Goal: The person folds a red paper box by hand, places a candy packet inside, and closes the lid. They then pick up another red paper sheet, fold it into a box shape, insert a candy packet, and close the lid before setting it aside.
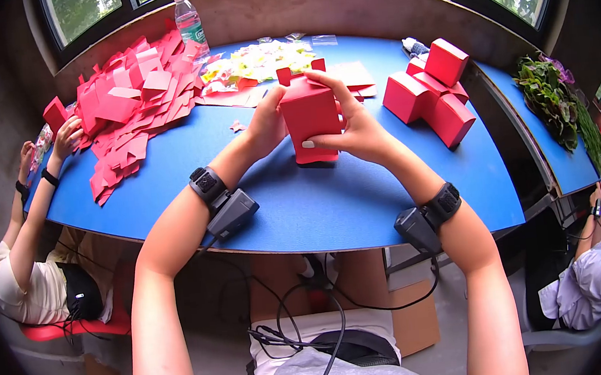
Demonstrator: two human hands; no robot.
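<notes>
Between my two hands is a red paper box (pixel 312 118), held upright above the blue table, with small flaps standing up at its top and a flap at its lower end. My left hand (pixel 267 124) grips its left side near the top. My right hand (pixel 356 128) wraps its right side, thumb across the front and fingers at the upper edge. Right of my hands lies a heap of folded red boxes (pixel 429 95). On the left is a large pile of flat red box blanks (pixel 136 95).
Small yellow and white wrapped packets (pixel 259 61) lie at the back, beside a water bottle (pixel 189 24). A co-worker's hands (pixel 64 138) handle a red piece at the left. Another person (pixel 591 275) sits at right, near leafy plants (pixel 549 98) on a second table.
</notes>
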